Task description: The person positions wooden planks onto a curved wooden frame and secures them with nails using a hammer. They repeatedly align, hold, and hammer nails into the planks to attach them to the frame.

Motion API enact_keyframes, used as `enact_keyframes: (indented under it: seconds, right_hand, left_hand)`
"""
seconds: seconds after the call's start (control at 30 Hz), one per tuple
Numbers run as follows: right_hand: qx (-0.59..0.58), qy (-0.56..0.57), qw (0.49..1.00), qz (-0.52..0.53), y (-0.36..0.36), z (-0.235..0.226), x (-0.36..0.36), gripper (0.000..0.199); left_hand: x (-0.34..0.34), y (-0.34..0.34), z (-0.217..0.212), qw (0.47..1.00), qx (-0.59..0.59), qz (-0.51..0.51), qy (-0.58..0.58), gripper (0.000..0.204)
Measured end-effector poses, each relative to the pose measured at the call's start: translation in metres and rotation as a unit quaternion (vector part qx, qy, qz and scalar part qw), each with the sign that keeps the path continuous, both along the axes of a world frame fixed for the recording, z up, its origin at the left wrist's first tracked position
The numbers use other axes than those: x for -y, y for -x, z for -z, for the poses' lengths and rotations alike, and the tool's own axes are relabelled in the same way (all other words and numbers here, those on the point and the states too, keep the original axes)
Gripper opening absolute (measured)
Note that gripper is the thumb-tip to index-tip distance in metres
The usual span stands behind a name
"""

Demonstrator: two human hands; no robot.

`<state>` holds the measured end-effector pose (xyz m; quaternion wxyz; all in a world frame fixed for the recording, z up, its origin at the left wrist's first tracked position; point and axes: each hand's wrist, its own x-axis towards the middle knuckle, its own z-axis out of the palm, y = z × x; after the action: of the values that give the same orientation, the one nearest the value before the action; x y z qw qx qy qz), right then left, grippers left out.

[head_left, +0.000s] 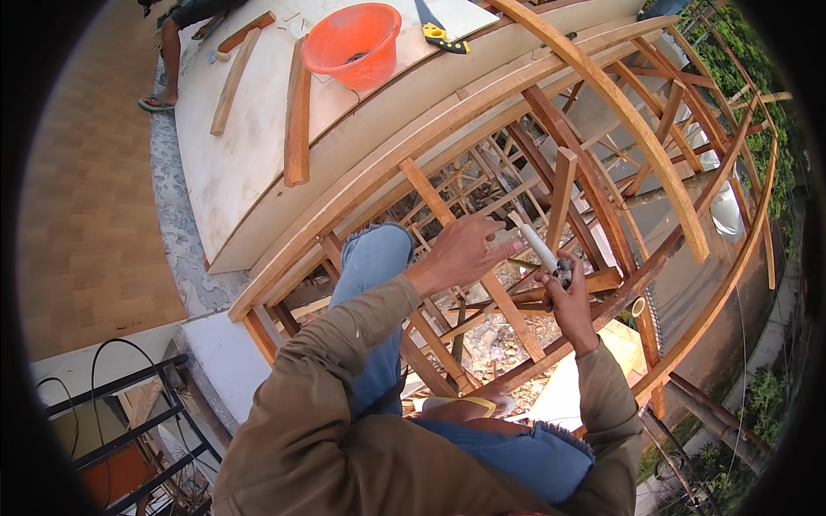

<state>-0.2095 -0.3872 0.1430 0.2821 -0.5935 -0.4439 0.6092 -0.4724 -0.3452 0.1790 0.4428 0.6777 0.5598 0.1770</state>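
My right hand (570,297) is closed around the dark metal end of a white, rod-shaped tool (537,246). Its pale, narrower tip points up and to the left, away from me; the exact kind of tool is unclear. Just left of it, my left hand (465,251) hovers with fingers apart and nothing visible in them, close to the white rod but not clearly touching it. Beneath both hands runs a lattice of wooden beams, including a crosspiece (512,316). A short upright wooden post (561,193) stands just beyond the tool.
An orange bucket (353,43) and a yellow-handled handsaw (443,36) rest on a white panel (249,163) with loose wood pieces (297,120). Curved beams (637,129) arch at right. Gaps in the frame show debris far below. Another person's leg (169,64) is at upper left.
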Motion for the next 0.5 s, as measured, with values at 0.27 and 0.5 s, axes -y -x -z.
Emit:
enact_keyframes:
  seconds: [0.27,0.5]
  right_hand:
    - [0.248,-0.173,0.949,-0.088,0.065,-0.051,-0.12,0.036]
    - [0.329,-0.329,0.885,-0.004,0.095,-0.024,-0.223,0.041]
  left_hand:
    - [-0.031,0.262,0.195,0.869,-0.404,-0.206,-0.197,0.085]
    - [-0.051,0.267,0.191,0.917,-0.369,-0.155,0.002,0.062]
